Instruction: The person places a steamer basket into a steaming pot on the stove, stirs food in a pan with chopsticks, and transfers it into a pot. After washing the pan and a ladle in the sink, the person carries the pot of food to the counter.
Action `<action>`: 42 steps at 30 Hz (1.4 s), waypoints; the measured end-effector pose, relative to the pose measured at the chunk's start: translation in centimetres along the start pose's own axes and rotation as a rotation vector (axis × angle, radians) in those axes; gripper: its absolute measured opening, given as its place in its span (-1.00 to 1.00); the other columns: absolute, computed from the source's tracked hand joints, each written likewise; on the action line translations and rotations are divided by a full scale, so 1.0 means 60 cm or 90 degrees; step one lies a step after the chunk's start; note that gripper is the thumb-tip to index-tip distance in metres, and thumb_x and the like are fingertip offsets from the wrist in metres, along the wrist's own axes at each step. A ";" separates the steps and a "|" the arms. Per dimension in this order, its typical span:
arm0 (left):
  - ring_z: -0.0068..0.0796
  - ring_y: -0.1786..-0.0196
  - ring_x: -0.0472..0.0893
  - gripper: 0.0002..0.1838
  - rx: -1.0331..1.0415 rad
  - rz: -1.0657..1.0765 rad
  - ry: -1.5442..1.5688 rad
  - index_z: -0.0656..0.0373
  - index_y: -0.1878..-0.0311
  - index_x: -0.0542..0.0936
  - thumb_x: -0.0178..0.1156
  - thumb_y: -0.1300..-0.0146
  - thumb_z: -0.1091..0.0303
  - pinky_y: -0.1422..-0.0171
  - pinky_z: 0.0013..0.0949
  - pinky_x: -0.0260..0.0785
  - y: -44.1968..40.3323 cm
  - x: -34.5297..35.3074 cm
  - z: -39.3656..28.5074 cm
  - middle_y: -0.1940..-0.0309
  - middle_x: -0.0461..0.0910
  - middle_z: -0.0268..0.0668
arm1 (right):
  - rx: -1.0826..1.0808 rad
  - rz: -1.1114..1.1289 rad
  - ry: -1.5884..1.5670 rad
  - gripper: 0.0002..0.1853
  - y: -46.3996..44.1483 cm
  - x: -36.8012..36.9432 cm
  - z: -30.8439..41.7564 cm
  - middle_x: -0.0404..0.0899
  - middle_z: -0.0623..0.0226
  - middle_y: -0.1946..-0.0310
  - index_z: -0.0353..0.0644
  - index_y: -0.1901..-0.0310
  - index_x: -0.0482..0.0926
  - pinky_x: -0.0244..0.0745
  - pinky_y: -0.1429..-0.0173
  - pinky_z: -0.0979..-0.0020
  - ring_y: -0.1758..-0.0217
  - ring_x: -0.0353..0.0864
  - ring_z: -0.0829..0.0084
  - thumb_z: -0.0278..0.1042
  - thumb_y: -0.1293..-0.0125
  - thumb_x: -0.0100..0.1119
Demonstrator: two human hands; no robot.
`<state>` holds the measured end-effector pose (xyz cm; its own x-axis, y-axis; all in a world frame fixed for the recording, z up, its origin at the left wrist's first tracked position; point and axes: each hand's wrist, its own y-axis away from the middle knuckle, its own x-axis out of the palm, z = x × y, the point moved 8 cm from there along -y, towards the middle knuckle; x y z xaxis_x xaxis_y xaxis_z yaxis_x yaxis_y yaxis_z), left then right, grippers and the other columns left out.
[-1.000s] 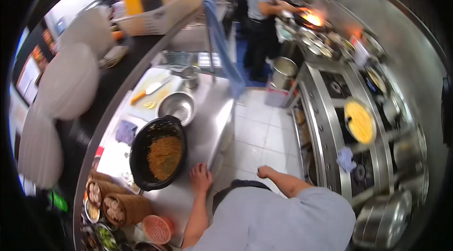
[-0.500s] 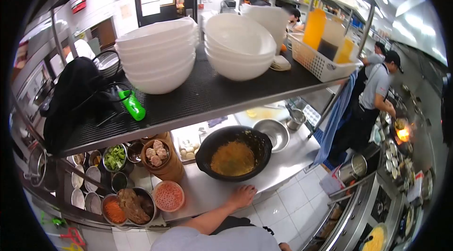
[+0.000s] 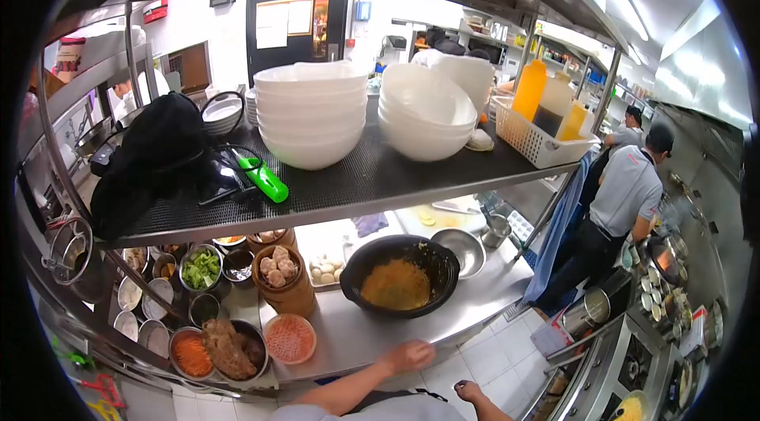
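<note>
My left hand point(image 3: 410, 356) is at the counter's front edge, just below a black pot point(image 3: 437, 285) with yellowish-brown food in it. The hand is blurred and looks loosely curled, and no object shows in it. Lower down, over the floor, my right hand point(image 3: 469, 392) has its fingers curled in, with a small dark spot at the fingertips that I cannot make out. To the left of the pot are a bamboo steamer point(image 3: 286, 294) of dumplings and a tub of small orange-red pieces point(image 3: 290, 339).
A shelf point(image 3: 332, 205) holds stacked white bowls point(image 3: 311, 116), a basket point(image 3: 546, 142) of sauce bottles and a black bag point(image 3: 150, 156). A metal bowl point(image 3: 467, 251) sits behind the pot. Co-workers point(image 3: 628, 183) stand right, by the stoves.
My left hand has lifted off the counter edge. My right hand has come further into view. The view has shifted, and the nearer co-worker has turned away; the flame is no longer visible.
</note>
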<state>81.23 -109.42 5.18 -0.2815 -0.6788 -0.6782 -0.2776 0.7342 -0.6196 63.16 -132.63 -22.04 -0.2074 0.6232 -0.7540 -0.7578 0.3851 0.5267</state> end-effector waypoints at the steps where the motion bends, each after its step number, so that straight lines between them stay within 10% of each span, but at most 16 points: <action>1: -0.25 0.19 0.64 -0.80 0.041 -0.087 0.064 0.17 0.16 0.60 0.31 -0.20 0.30 0.10 -0.23 0.52 -0.020 -0.065 -0.052 0.22 0.63 -0.28 | -0.014 -0.007 -0.004 -0.57 -0.013 -0.010 0.019 0.70 0.03 0.15 -0.01 0.05 0.70 0.52 -0.17 0.18 -0.01 0.66 0.04 0.10 -0.24 0.10; 7: -0.32 0.17 0.66 -0.72 0.164 -0.437 -0.034 0.07 0.09 0.57 0.39 -0.14 0.43 0.12 -0.36 0.54 -0.143 -0.521 -0.254 0.12 0.63 -0.26 | -0.059 0.067 0.104 -0.55 -0.006 0.005 0.056 0.63 -0.01 0.00 -0.09 0.09 0.69 0.45 -0.27 0.12 -0.12 0.58 -0.02 0.05 -0.29 -0.05; 9: -0.33 0.04 0.64 -0.72 0.035 -0.321 -0.011 -0.01 0.02 0.54 0.33 -0.22 0.38 0.13 -0.35 0.54 -0.169 -0.649 -0.329 -0.01 0.57 -0.26 | -0.064 0.153 0.236 -0.50 -0.028 0.052 0.016 0.59 0.01 -0.08 -0.15 0.07 0.68 0.43 -0.28 0.13 -0.18 0.54 -0.01 0.05 -0.31 -0.13; 12: -0.32 0.24 0.49 -0.75 0.495 -0.968 0.031 0.02 0.13 0.53 0.09 -0.39 0.05 0.07 -0.25 0.31 -0.094 -0.749 -0.412 0.18 0.51 -0.40 | -0.096 0.180 0.280 -0.48 -0.022 0.061 0.018 0.60 0.01 -0.08 -0.20 0.06 0.67 0.43 -0.29 0.12 -0.20 0.53 -0.01 0.05 -0.32 -0.15; 14: -0.11 -0.10 0.56 -0.52 0.646 -0.780 0.054 -0.10 -0.33 0.47 0.13 -0.39 0.02 -0.07 -0.12 0.40 -0.146 -0.763 -0.487 -0.26 0.47 -0.17 | -0.122 0.184 0.275 -0.49 -0.017 0.065 0.023 0.60 -0.01 -0.06 -0.18 0.08 0.68 0.43 -0.28 0.12 -0.20 0.53 0.00 0.05 -0.32 -0.14; 42: -0.25 -0.19 0.53 -0.58 0.545 -0.687 0.250 0.04 -0.29 0.49 0.07 -0.43 0.15 -0.24 -0.19 0.36 -0.235 -0.614 -0.615 -0.24 0.51 -0.22 | 0.130 0.028 -0.092 -0.57 0.293 0.146 -0.224 0.66 -0.06 0.11 -0.15 0.08 0.68 0.52 -0.16 0.13 -0.01 0.63 -0.07 0.00 -0.23 0.08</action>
<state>61.63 -95.25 53.50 -0.5638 -0.7555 0.3335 0.0740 -0.4484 -0.8907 39.71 -129.55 -24.64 -0.1356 0.7275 -0.6726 -0.6068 0.4757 0.6368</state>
